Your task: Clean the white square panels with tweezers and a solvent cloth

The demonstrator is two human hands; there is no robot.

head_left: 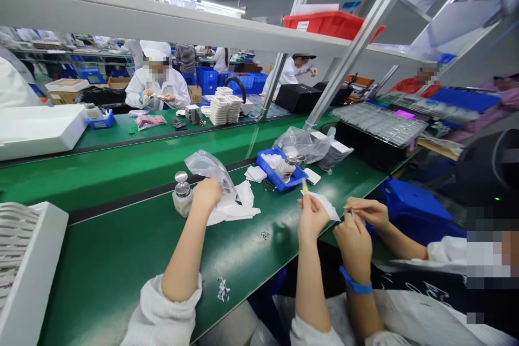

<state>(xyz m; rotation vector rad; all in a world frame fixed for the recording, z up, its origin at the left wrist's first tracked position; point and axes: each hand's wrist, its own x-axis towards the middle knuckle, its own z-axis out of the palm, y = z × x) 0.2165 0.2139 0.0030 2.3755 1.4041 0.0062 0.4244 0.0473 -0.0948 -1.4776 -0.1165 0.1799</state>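
My left hand [207,194] is closed at the mouth of a clear plastic bag [213,167], its fingertips partly hidden. Under it lies a crumpled white cloth or paper [235,211]. Just left of the wrist stands a glass bottle with a metal pump top [182,194]. My right hand [313,217] pinches a slim yellow stick-like piece [305,187] upright above the bench's front edge. Behind that hand a white sheet [326,205] is spread out. A co-worker's two hands [354,232], one wrist with a blue band, work close on the right, holding something small.
A blue tray [279,175] holds another pump bottle. Small white scraps lie in piles [223,289] on the green bench [121,259]. A white slotted tray [32,270] stands at left. Overhead runs a shelf [162,16] with a red bin [332,24]. Another person [158,81] sits opposite.
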